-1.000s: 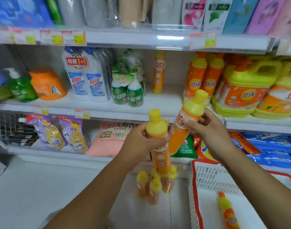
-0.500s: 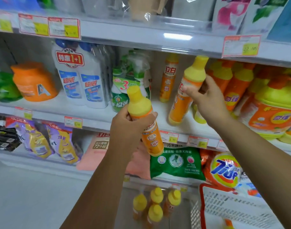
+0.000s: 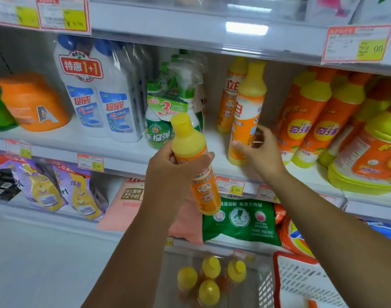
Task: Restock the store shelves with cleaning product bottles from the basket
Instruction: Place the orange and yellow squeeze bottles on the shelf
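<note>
My left hand (image 3: 167, 172) grips an orange bottle with a yellow cap (image 3: 190, 143), tilted in front of the middle shelf (image 3: 114, 150). A taller orange and white bottle (image 3: 247, 112) stands upright on that shelf. My right hand (image 3: 263, 152) holds its lower part, thumb on the front and fingers round the right side. Just behind it stands a matching bottle (image 3: 232, 96). The white basket with a red rim (image 3: 285, 276) is at the bottom right, mostly cut off by the frame.
Several yellow-capped bottles (image 3: 210, 278) stand on the floor below my arms. White toilet-cleaner bottles (image 3: 96, 96) and green spray bottles (image 3: 163, 121) fill the shelf to the left. Orange detergent bottles (image 3: 312, 121) and a big jug (image 3: 368, 161) crowd the right.
My right hand has carried its bottle up from chest height and set it upright on the middle shelf. My left hand has raised its bottle a little toward the shelf.
</note>
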Motion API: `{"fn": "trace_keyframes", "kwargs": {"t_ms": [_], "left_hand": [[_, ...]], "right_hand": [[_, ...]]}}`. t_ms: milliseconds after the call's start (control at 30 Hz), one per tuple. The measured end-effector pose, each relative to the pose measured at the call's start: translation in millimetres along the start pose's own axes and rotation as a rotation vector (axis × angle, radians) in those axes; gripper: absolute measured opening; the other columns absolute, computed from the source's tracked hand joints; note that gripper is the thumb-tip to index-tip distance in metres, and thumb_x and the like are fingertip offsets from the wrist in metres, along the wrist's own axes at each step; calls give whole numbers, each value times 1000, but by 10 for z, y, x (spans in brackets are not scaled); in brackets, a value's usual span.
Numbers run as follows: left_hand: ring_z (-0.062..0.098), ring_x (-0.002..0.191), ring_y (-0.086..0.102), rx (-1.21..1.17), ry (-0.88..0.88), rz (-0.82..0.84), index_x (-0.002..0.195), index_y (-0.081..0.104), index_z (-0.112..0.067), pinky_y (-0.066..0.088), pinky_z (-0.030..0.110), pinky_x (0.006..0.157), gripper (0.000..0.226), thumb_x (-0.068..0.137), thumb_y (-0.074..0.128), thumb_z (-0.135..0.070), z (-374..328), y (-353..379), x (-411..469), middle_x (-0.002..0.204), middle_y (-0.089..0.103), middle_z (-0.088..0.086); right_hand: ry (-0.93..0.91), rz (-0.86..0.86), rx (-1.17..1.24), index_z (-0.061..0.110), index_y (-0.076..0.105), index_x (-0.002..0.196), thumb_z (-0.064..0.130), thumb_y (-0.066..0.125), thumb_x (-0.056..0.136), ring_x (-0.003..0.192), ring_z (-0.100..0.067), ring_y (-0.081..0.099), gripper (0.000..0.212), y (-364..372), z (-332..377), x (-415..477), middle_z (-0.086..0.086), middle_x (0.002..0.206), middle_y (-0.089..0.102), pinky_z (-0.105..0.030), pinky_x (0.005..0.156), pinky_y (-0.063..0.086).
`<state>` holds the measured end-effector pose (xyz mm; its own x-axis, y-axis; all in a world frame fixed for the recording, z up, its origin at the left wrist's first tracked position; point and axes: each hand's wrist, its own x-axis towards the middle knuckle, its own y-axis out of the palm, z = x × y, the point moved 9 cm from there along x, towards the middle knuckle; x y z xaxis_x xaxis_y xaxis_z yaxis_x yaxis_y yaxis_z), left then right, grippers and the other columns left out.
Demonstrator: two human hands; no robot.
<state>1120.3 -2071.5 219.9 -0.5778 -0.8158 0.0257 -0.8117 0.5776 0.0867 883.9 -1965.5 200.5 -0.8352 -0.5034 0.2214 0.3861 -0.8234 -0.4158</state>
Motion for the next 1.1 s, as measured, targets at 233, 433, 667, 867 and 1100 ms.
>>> {"fn": "trace_keyframes", "kwargs": {"t_ms": [233, 433, 667, 867, 1100], "left_hand": [[17, 84, 72, 17, -21, 7, 96, 70, -26, 60, 35, 74, 24, 75, 82, -21, 80, -28, 56, 87, 74, -3], [14, 84, 72, 8, -27, 10, 98, 70, -27, 58, 32, 74, 27, 75, 82, -20, 88, -12, 62, 88, 74, -4], [15, 85, 72, 0, -41, 12, 100, 70, -27, 59, 31, 71, 29, 74, 82, -21, 122, -30, 82, 89, 74, -4], [14, 82, 72, -1, -61, -13, 98, 70, -29, 57, 26, 61, 29, 73, 83, -20, 172, -104, 127, 87, 75, -5], [8, 77, 71, 2, -62, 4, 98, 70, -30, 52, 16, 50, 29, 75, 81, -18, 200, -142, 188, 85, 74, -7]], "right_hand": [[20, -10, 53, 13, 44, 134, 27, 74, 88, 88, -3, 56, 57, -3, -97, 54, 10, 104, 56, -10, 70, 45], [33, 52, 68, 15, 39, 142, 23, 73, 89, 99, -1, 57, 64, -10, -98, 66, 13, 113, 55, -6, 70, 44], [68, -13, 19, 14, 41, 138, 25, 79, 83, 105, -15, 57, 68, 72, -201, 158, 4, 121, 54, -26, 85, 45], [114, 13, 7, 11, 47, 138, 25, 70, 91, 121, -26, 58, 55, 126, -250, 440, -8, 136, 59, -41, 104, 46], [70, -47, -85, 13, 41, 143, 27, 58, 99, 126, -27, 55, 49, 201, -291, 721, -7, 141, 56, -33, 101, 40]]}}
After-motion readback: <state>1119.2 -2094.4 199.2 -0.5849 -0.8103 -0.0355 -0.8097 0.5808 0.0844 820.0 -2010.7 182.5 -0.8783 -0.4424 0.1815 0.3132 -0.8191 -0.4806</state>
